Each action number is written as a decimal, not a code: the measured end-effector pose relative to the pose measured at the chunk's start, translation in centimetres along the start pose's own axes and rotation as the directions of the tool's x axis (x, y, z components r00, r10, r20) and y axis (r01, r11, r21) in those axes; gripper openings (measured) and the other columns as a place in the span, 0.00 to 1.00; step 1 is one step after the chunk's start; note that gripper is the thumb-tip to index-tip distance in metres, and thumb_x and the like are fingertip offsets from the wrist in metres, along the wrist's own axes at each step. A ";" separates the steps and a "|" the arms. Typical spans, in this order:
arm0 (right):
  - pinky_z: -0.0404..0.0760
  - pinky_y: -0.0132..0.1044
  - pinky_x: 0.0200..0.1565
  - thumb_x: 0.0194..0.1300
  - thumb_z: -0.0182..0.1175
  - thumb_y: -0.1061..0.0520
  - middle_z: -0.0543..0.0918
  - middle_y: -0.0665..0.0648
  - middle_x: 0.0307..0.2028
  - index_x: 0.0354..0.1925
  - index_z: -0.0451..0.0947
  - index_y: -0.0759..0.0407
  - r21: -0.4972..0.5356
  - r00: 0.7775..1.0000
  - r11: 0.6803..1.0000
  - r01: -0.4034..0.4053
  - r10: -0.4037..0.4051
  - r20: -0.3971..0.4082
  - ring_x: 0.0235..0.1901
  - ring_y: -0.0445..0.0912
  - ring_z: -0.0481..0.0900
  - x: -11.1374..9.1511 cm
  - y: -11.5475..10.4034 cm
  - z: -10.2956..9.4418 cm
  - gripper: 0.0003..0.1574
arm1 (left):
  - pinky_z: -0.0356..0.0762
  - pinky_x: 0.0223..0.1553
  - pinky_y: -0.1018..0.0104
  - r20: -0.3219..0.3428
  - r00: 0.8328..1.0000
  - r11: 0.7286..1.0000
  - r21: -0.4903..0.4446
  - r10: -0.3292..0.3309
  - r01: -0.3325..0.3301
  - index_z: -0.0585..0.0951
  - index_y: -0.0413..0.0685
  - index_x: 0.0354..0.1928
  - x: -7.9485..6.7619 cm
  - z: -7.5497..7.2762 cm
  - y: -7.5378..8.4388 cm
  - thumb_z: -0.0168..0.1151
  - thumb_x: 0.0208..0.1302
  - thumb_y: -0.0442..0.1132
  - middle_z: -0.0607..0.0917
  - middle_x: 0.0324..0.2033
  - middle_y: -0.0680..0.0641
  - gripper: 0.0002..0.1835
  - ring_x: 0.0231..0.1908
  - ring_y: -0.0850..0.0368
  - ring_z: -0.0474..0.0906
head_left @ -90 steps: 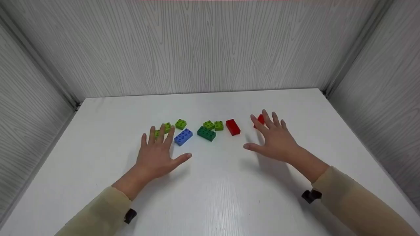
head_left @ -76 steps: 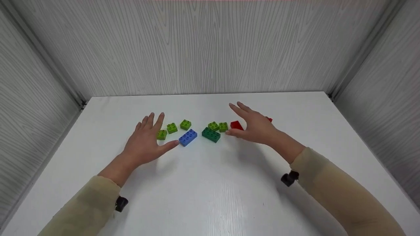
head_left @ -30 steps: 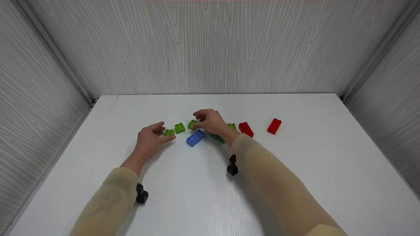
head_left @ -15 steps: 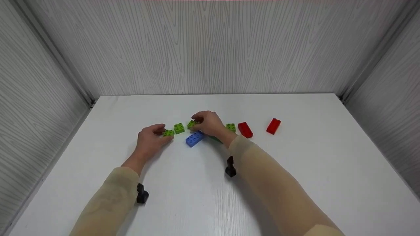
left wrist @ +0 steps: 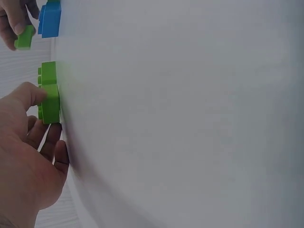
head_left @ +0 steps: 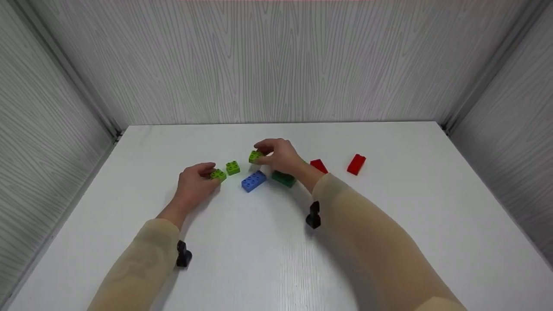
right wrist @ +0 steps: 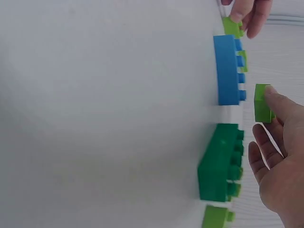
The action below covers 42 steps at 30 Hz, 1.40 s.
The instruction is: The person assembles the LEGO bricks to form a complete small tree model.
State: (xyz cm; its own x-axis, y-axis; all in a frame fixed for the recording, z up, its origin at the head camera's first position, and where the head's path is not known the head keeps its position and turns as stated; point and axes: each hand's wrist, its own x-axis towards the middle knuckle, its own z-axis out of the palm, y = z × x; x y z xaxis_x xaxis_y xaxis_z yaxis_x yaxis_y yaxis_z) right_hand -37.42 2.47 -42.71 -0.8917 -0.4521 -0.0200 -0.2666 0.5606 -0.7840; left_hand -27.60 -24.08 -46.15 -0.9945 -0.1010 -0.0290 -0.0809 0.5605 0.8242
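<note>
In the head view my left hand pinches a light green toy building brick at the left end of the group. The left wrist view shows the thumb against that brick, which appears to be on the table. My right hand pinches a second light green brick between thumb and fingers. The right wrist view has this brick raised above the tabletop. Between the hands lies another light green brick, with a longer blue brick in front.
A dark green brick lies under the right wrist, partly covered. Beyond it are a red brick, half hidden by the sleeve, and another red brick. One light green brick sits past the dark green one. A wood-grain wall closes the back.
Both hands came in from spread fingers above the table and took hold of a light green brick each. The right hand has since lifted its brick; the left stays nearly in place.
</note>
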 end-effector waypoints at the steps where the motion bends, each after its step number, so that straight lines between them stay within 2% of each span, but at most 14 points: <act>1: 0.80 0.38 0.60 0.69 0.74 0.51 0.86 0.47 0.53 0.67 0.82 0.51 0.011 1.000 1.000 0.002 -0.002 0.001 0.55 0.44 0.81 -0.3 0.0 -0.5 0.30 | 0.72 0.69 0.51 0.005 1.000 1.000 0.004 0.002 -0.002 0.76 0.43 0.73 -0.1 0.0 0.1 0.66 0.69 0.36 0.82 0.64 0.41 0.30 0.64 0.47 0.76; 6: 0.81 0.40 0.60 0.69 0.74 0.51 0.86 0.47 0.52 0.65 0.83 0.49 0.020 0.999 0.999 0.031 -0.031 0.018 0.54 0.44 0.81 -2.1 0.2 -2.9 0.28 | 0.75 0.67 0.51 0.033 0.999 1.000 0.010 0.012 -0.013 0.76 0.43 0.73 -0.9 -0.3 0.7 0.68 0.70 0.37 0.81 0.63 0.41 0.31 0.61 0.46 0.77; 10: 0.82 0.41 0.58 0.70 0.73 0.50 0.86 0.47 0.53 0.65 0.84 0.47 0.013 0.998 0.999 0.050 -0.051 0.047 0.55 0.44 0.81 -3.6 0.4 -4.5 0.27 | 0.74 0.69 0.50 0.068 0.997 0.999 0.027 0.028 -0.030 0.76 0.45 0.74 -1.7 -0.3 1.5 0.70 0.70 0.38 0.82 0.63 0.42 0.31 0.62 0.45 0.76; 13: 0.84 0.40 0.56 0.70 0.73 0.49 0.86 0.46 0.53 0.65 0.84 0.45 0.028 0.995 0.997 0.069 -0.070 0.069 0.55 0.44 0.81 -4.9 0.7 -5.4 0.26 | 0.74 0.68 0.50 0.097 0.993 0.997 0.039 0.065 -0.069 0.77 0.45 0.73 -2.2 0.2 2.3 0.70 0.69 0.37 0.83 0.63 0.42 0.31 0.63 0.45 0.76; 16: 0.85 0.39 0.55 0.70 0.73 0.50 0.86 0.46 0.53 0.65 0.84 0.48 0.022 0.991 0.994 0.106 -0.107 0.083 0.55 0.45 0.82 -6.1 1.2 -6.1 0.26 | 0.76 0.65 0.50 0.134 0.983 0.990 0.034 0.130 -0.135 0.78 0.43 0.71 -2.7 1.2 3.2 0.69 0.67 0.36 0.84 0.62 0.43 0.30 0.62 0.46 0.78; 23: 0.85 0.40 0.55 0.70 0.73 0.51 0.88 0.45 0.53 0.64 0.85 0.51 -0.026 0.978 0.980 0.196 -0.193 0.083 0.52 0.44 0.83 -9.1 1.9 -7.2 0.26 | 0.78 0.60 0.54 0.252 0.942 0.974 -0.016 0.222 -0.226 0.82 0.45 0.69 -4.5 4.5 5.6 0.71 0.63 0.35 0.87 0.57 0.51 0.30 0.57 0.52 0.80; 32: 0.86 0.39 0.49 0.69 0.74 0.52 0.89 0.43 0.50 0.59 0.88 0.47 -0.067 0.961 0.962 0.264 -0.257 0.104 0.47 0.47 0.84 -12.2 2.6 -7.4 0.21 | 0.82 0.57 0.52 0.366 0.869 0.941 -0.076 0.334 -0.330 0.85 0.46 0.64 -6.4 7.7 6.8 0.75 0.64 0.37 0.89 0.52 0.55 0.25 0.54 0.55 0.82; 37: 0.86 0.40 0.52 0.68 0.75 0.53 0.89 0.43 0.50 0.60 0.88 0.47 -0.075 0.953 0.955 0.285 -0.275 0.126 0.49 0.46 0.86 -13.7 3.0 -7.4 0.22 | 0.82 0.58 0.52 0.424 0.835 0.935 -0.101 0.350 -0.341 0.85 0.47 0.64 -7.2 8.8 6.9 0.74 0.64 0.38 0.89 0.51 0.55 0.25 0.53 0.55 0.82; 42: 0.86 0.44 0.54 0.68 0.75 0.55 0.89 0.42 0.51 0.60 0.87 0.48 -0.045 0.953 0.959 0.280 -0.272 0.130 0.50 0.41 0.86 -15.1 3.6 -7.3 0.22 | 0.80 0.60 0.53 0.464 0.818 0.938 -0.101 0.340 -0.333 0.86 0.49 0.63 -7.7 9.5 6.8 0.73 0.66 0.38 0.89 0.51 0.58 0.23 0.53 0.57 0.81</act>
State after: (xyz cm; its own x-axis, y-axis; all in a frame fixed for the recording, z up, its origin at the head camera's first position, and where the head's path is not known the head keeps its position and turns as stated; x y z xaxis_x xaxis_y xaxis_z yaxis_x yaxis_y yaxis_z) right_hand -27.62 16.39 -40.66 -0.7299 -0.6741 0.1134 -0.5217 0.4421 -0.7297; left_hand -21.17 -11.67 -45.75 -0.8719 0.4897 -0.0056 0.2619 0.4759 0.8396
